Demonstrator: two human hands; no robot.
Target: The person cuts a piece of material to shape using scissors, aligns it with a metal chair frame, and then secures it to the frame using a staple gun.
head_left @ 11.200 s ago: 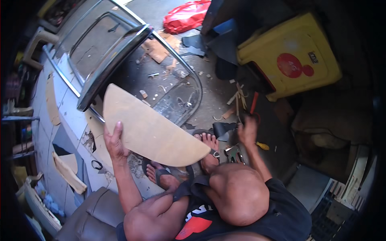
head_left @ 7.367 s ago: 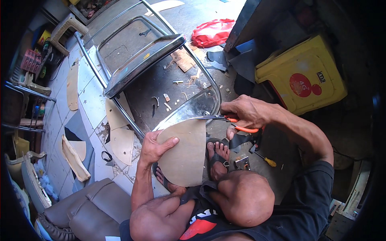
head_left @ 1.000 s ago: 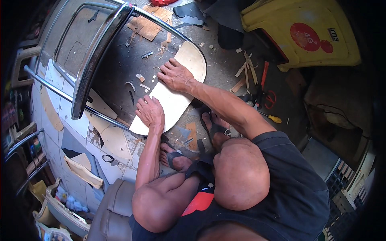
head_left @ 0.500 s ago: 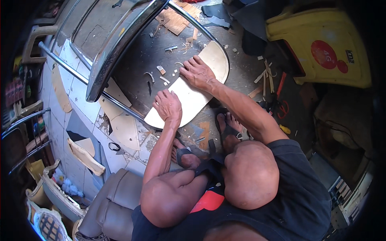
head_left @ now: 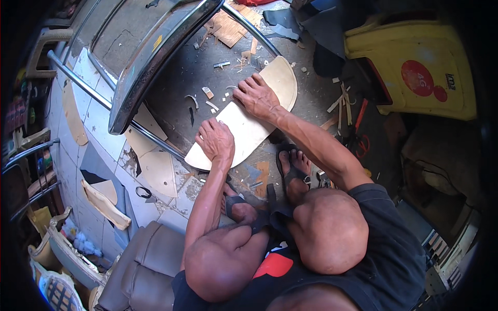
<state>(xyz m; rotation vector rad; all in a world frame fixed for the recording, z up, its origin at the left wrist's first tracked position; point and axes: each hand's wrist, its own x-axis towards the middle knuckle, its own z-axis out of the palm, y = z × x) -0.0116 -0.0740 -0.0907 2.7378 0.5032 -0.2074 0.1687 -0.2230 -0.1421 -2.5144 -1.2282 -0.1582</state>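
A cream half-oval panel [head_left: 251, 127] lies across the metal tube frame of a tipped chair, its curved side toward me. My left hand [head_left: 216, 140] rests on its left part, fingers curled over the straight far edge. Farther right, my right hand [head_left: 257, 96] grips that same edge with bent fingers. The fingertips of both hands are partly hidden. Beyond the panel, the chair's dark curved part [head_left: 165, 59] and chrome tubes [head_left: 85, 85] rise at the upper left.
Scraps and offcuts litter the floor, with a wooden piece [head_left: 233, 26] at the back. Red-handled scissors [head_left: 361, 145] and pale strips [head_left: 342, 106] lie to the right, near a yellow plastic chair [head_left: 415, 67]. Cream pieces [head_left: 158, 173] and a brown cushion [head_left: 150, 259] are on the left.
The view has shifted slightly. Both hands keep about the same hold on the panel, and less of the dark rim shows along its right curved edge.
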